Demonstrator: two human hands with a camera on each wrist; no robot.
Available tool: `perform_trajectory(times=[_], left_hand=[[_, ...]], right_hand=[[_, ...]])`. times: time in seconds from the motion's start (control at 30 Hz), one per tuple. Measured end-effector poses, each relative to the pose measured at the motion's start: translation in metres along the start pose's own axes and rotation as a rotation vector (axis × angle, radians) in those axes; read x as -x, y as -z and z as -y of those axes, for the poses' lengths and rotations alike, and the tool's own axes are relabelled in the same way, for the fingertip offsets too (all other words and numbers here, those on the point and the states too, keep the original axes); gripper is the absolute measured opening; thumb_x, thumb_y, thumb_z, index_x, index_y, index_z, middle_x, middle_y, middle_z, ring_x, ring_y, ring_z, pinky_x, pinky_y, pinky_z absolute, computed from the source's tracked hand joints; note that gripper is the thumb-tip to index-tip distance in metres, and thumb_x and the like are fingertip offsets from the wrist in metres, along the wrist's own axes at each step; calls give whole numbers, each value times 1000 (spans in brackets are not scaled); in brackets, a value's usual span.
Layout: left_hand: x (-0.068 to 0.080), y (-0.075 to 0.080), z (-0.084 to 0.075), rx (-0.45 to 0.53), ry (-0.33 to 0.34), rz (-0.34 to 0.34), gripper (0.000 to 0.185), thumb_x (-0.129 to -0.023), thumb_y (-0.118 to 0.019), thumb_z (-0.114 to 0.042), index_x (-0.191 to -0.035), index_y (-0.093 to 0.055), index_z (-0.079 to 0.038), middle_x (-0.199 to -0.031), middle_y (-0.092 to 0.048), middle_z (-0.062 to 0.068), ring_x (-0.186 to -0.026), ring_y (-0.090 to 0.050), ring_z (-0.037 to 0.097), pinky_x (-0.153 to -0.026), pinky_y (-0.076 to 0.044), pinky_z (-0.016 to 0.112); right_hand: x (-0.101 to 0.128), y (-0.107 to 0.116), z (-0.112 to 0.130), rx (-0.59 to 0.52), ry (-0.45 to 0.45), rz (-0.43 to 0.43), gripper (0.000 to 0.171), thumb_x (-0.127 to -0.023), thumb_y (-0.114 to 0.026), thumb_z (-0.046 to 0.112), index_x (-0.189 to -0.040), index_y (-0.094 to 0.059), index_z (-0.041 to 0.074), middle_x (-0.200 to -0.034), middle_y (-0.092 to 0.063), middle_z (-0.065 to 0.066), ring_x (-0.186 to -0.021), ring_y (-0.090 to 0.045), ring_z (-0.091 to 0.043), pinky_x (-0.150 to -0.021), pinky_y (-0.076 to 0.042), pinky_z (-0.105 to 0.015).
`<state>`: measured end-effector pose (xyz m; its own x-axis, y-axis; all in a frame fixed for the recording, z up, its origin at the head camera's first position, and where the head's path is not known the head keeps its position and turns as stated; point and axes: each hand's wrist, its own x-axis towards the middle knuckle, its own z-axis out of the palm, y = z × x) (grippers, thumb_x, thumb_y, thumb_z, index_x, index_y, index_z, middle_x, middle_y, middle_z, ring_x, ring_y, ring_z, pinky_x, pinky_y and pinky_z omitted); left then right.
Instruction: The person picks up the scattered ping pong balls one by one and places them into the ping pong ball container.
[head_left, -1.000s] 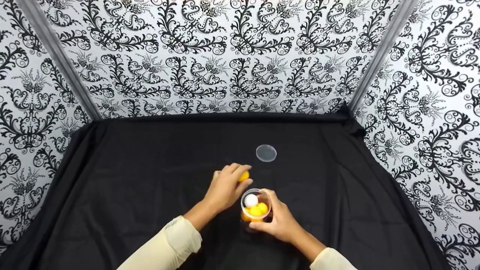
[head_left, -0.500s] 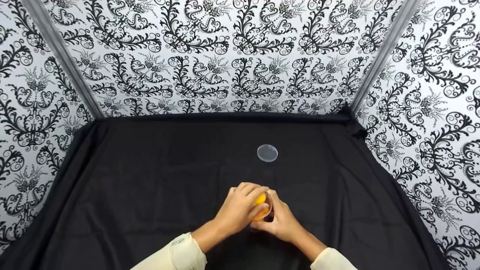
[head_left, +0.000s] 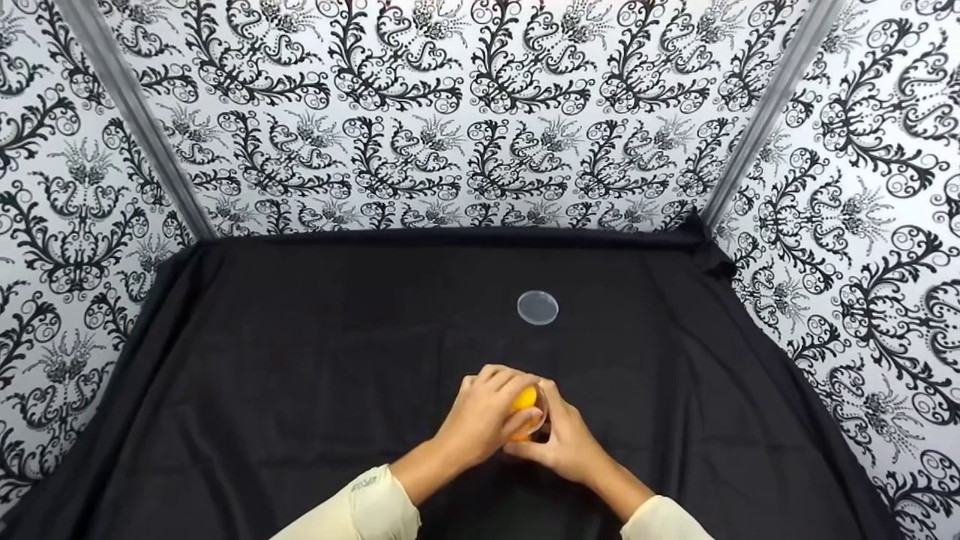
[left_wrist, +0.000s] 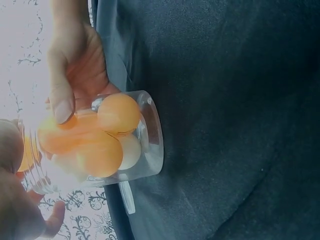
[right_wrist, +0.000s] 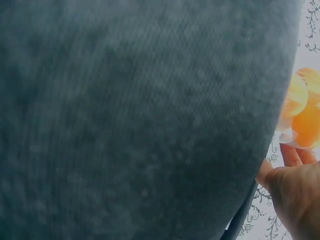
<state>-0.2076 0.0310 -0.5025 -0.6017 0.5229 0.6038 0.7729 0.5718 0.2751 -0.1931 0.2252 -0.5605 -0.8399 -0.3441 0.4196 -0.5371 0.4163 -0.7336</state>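
Observation:
A clear plastic jar (left_wrist: 154, 159) with several orange balls (left_wrist: 119, 114) and a white ball (left_wrist: 131, 151) inside is held by my right hand (head_left: 568, 442), fingers and thumb around its side. Over the jar's mouth, my left hand (head_left: 480, 420) pinches another orange ball (head_left: 524, 397) between thumb and fingers. The left hand covers part of the rim. In the left wrist view the jar lies sideways across the picture, its base toward the black cloth. The right wrist view catches only part of the right hand and some balls at its right edge.
A round clear lid (head_left: 538, 308) lies flat on the black cloth (head_left: 337, 360), beyond the hands. Patterned white-and-black walls (head_left: 465, 150) enclose the cloth-covered surface at the back and both sides.
My left hand has moved right and toward me, bringing an orange ball from beside the jar to its mouth. My right hand keeps holding the jar in about the same place.

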Motion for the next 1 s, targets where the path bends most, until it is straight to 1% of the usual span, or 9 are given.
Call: perform_trajectory(times=[0.17,0.4,0.6,0.87,1.0], left_hand=[[0,-1,3,-7,-4,-13,38,-96,-65,-45,-129,-65,-26,-121,-69,-13,-113,-60,13,-78,-46,35],[-1,-2,2,-2,-12,-2,37,-96,-66,-44,-129,-65,-27,-120,-69,-13,-112,-59,12,-79,-45,36],[-2,-1,2,-5,-26,-1,39,-95,-67,-47,-128,-66,-26,-119,-69,-13,-111,-60,12,-80,-45,37],[-2,-3,3,-37,-49,-11,38,-96,-66,-47,-128,-66,-27,-119,-69,-13,-111,-60,12,-81,-46,38],[-3,-1,4,-56,-58,-23,42,-94,-67,-50,-128,-66,-26,-122,-68,-10,-113,-60,14,-81,-46,39]], right_hand=[[-3,-1,-2,-16,12,5,82,-78,-89,38,-142,-40,23,-123,-63,3,-98,-69,-11,-73,-62,-30],[-1,0,-3,19,16,-12,82,-77,-89,41,-141,-41,23,-121,-64,4,-95,-68,-10,-73,-61,-28],[1,1,-2,-10,6,6,83,-78,-89,38,-142,-39,22,-121,-65,2,-96,-69,-10,-73,-61,-27],[1,0,-1,12,4,3,81,-79,-88,41,-141,-39,23,-120,-63,4,-94,-68,-9,-74,-60,-27],[0,0,-1,13,12,-2,79,-79,-88,40,-138,-40,22,-119,-62,4,-94,-67,-9,-73,-60,-27]])
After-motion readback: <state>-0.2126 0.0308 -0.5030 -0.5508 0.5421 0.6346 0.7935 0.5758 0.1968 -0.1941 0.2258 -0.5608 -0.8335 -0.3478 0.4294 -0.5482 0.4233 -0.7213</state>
